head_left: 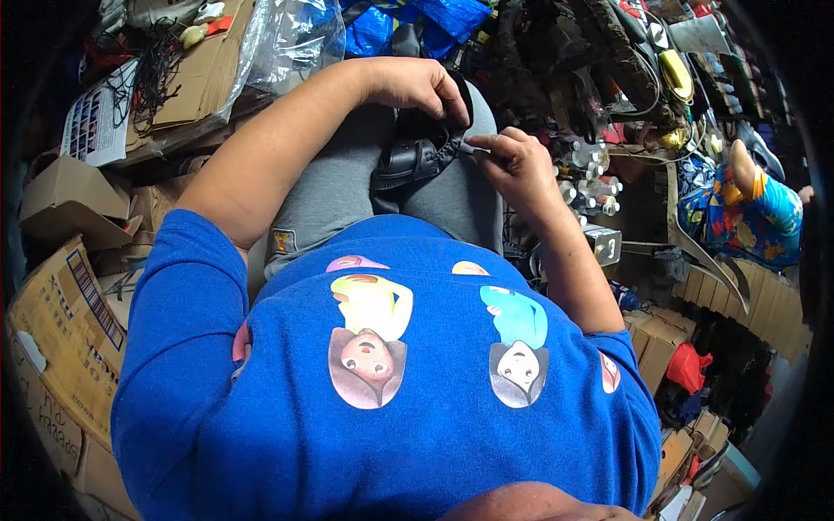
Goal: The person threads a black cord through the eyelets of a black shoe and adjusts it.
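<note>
A black shoe (410, 163), sandal-like with straps, rests across my grey-trousered lap. My left hand (419, 89) curls over its far part, fingers bent down and closed on the black upper. From the right, my right hand (519, 165) comes close to the same spot, its index finger stretched toward the shoe. Between its thumb and fingers is a thin, pale, pointed tool (472, 148), whose tip meets or nearly meets the strap. Its exact kind is too small to tell. Part of the shoe is hidden beneath my left hand.
Small bottles (598, 178) with pale caps cluster right of my knee, beside a metal box (602, 245). Cardboard (195, 74) and a clear plastic bag (291, 43) lie at the far left. Another person's patterned blue clothing (747, 217) shows at the right. Cardboard boxes (74, 195) stand left.
</note>
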A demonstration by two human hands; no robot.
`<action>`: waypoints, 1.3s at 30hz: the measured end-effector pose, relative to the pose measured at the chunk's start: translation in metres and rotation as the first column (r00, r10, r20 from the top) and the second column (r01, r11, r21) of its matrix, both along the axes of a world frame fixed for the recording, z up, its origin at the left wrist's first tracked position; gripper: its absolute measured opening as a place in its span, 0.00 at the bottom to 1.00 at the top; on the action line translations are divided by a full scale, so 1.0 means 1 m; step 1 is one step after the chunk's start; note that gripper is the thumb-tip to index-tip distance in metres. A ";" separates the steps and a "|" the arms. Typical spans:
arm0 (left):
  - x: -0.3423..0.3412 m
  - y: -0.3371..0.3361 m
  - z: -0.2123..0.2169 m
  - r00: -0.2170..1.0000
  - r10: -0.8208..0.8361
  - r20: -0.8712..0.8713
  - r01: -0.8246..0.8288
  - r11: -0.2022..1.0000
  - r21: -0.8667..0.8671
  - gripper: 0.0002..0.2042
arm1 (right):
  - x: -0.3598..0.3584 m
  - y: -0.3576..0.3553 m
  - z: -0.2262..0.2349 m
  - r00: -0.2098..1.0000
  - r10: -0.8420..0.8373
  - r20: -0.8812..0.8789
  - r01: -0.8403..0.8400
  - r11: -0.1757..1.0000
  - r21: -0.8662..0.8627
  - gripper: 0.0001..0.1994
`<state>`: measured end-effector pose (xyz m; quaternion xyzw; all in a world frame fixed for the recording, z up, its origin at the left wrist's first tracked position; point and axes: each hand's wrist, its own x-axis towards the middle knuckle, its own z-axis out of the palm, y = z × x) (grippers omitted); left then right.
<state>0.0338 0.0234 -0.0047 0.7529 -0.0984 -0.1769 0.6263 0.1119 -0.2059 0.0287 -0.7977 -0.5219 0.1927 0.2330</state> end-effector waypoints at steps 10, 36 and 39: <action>0.008 -0.002 -0.001 0.999 0.002 -0.053 0.000 1.000 0.024 0.15 | 0.014 0.001 -0.012 0.990 0.022 -0.140 -0.013 0.998 0.064 0.18; 0.009 -0.003 -0.009 0.995 0.015 0.099 -0.026 0.993 0.115 0.15 | 0.027 0.006 -0.035 0.868 0.006 -0.496 0.004 1.000 0.020 0.11; 0.010 -0.005 -0.007 0.995 0.011 0.102 -0.034 0.974 0.226 0.15 | 0.008 0.014 -0.031 0.941 -0.032 -0.337 0.072 0.992 0.108 0.10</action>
